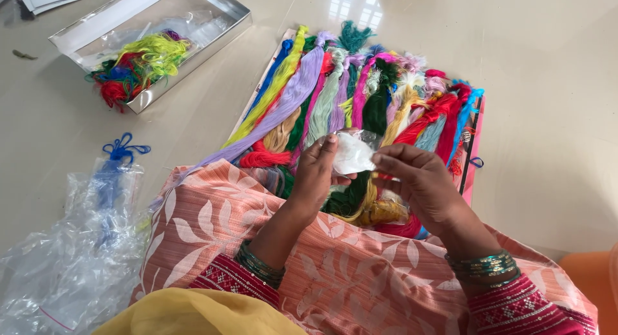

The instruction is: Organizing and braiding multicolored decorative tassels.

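- Clear plastic, a small packet with something white inside point(353, 153), sits at the middle of the frame, pinched between both hands above the spread of thread skeins point(360, 110).
- Left hand point(317, 173) has its fingers pressed together on the packet's left edge; right hand point(418, 179) pinches the right edge with thumb and forefinger.
- Risk, as I judge it: the thin film could tear unevenly or slip, dropping its contents into the loose skeins below, where strands would snag and tangle.
- Loose ends in the shallow silver box point(151, 48), upper left of the frame, look ready to knot together.
- Counts: two hands, one packet, one silver box, one pink tray point(475, 148) under the skeins, one heap of crumpled plastic bags point(71, 251) at lower left, one blue skein point(119, 156) upon it; skeins on the tray number roughly twenty, too overlapped to count exactly.
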